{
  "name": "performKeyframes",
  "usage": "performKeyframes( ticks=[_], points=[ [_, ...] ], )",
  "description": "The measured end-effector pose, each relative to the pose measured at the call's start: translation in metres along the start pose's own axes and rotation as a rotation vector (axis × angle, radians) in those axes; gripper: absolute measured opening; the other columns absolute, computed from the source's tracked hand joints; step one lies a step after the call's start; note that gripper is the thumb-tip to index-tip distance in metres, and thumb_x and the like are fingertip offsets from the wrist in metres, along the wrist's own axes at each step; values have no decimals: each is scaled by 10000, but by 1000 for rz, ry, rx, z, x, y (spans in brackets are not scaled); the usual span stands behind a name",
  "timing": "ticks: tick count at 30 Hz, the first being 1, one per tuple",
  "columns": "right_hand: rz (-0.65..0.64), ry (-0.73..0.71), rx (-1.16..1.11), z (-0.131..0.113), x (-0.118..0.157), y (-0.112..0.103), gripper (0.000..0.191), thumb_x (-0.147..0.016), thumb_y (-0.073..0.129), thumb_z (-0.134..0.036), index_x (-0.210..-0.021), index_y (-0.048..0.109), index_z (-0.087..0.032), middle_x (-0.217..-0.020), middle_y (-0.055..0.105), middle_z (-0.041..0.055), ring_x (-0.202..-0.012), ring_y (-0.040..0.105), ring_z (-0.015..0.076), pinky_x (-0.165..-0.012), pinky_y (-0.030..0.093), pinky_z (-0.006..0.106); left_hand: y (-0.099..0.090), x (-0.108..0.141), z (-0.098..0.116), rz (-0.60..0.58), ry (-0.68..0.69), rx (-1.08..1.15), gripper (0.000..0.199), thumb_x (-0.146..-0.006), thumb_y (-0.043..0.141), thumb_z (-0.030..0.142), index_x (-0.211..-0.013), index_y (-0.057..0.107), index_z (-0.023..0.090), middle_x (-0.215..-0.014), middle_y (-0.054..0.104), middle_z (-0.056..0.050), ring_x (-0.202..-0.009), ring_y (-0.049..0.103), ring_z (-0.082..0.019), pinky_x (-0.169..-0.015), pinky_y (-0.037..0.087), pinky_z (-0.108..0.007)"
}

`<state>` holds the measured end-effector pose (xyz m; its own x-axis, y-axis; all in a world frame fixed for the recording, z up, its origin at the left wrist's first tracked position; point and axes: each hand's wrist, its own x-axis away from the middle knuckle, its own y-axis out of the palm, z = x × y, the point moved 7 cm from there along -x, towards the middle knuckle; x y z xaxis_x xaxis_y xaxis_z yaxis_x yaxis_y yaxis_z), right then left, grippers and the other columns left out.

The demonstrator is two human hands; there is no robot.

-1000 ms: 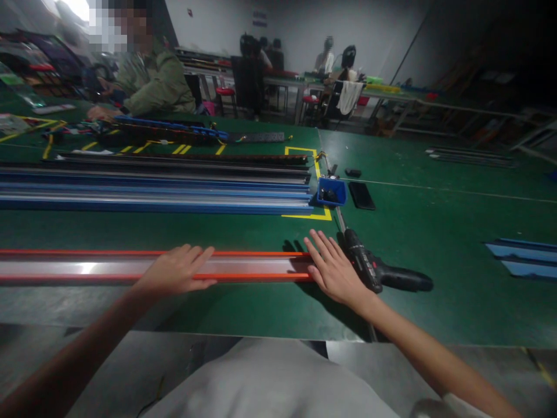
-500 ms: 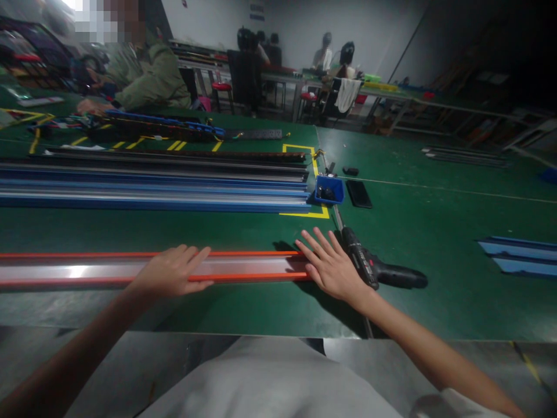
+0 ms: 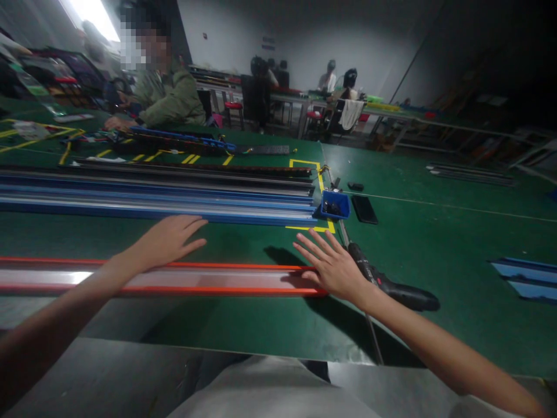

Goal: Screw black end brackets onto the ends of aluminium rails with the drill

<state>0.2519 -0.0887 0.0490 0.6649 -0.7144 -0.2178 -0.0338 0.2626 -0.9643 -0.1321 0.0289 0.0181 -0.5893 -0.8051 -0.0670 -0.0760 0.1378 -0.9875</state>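
A long orange-edged channel (image 3: 243,280) lies across the green table near its front edge. Over the channel's far edge reaches my left hand (image 3: 167,241), fingers extended toward the right, holding nothing. My right hand (image 3: 333,267) is at the channel's right end with its fingers spread and nothing in it; whether it touches the channel is hard to tell. Just right of that hand lies a black power drill (image 3: 394,287). Beyond my left hand, blue channels (image 3: 195,206) lie side by side.
A blue bin (image 3: 335,205) with dark small parts stands by a black phone (image 3: 364,209). Light-blue pieces (image 3: 526,278) lie at the right. Across the table a person in a green jacket (image 3: 174,96) sits behind wired strips (image 3: 183,139).
My left hand has moved away from me, off the channel's middle toward the blue channels. My right hand stays near the channel's end. The whole view has shifted a little.
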Motion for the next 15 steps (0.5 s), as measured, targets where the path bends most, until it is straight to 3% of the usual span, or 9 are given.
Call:
performKeyframes(
  ticks=[3, 6, 11, 15],
  points=[
    [25, -29, 9, 10, -20, 8, 788, -1054, 540, -553, -1707, 244, -226, -1763, 181, 48, -1644, 120, 326, -1335, 115, 594, 13, -20, -37, 4, -56, -35, 822, -1014, 249, 679, -1495, 552, 85, -1493, 595, -216, -1369, 556, -367, -1176, 395, -507],
    [28, -30, 15, 31, -40, 22, 750, -1066, 511, -537, -1691, 302, -179, -1760, 184, 75, -1641, 135, 341, -1328, 118, 599, 29, -28, -60, -23, -83, 10, 823, -1012, 256, 646, -1474, 563, 39, -1471, 608, -244, -1356, 565, -378, -1163, 404, -522],
    [1, 54, -10, 86, -70, 54, 784, -1060, 507, -508, -1701, 261, -130, -1736, 247, 131, -1630, 164, 370, -1314, 152, 615, 44, -26, -72, -4, -90, 72, 808, -1021, 288, 654, -1496, 544, 53, -1480, 610, -232, -1365, 572, -358, -1175, 398, -496],
    [17, 59, 4, 109, -90, 71, 802, -1065, 469, -536, -1698, 252, -94, -1735, 231, 153, -1630, 173, 355, -1321, 147, 590, 49, -25, -71, 16, -86, 48, 829, -1019, 287, 682, -1498, 539, 54, -1478, 610, -233, -1361, 576, -354, -1178, 399, -471]
  ],
)
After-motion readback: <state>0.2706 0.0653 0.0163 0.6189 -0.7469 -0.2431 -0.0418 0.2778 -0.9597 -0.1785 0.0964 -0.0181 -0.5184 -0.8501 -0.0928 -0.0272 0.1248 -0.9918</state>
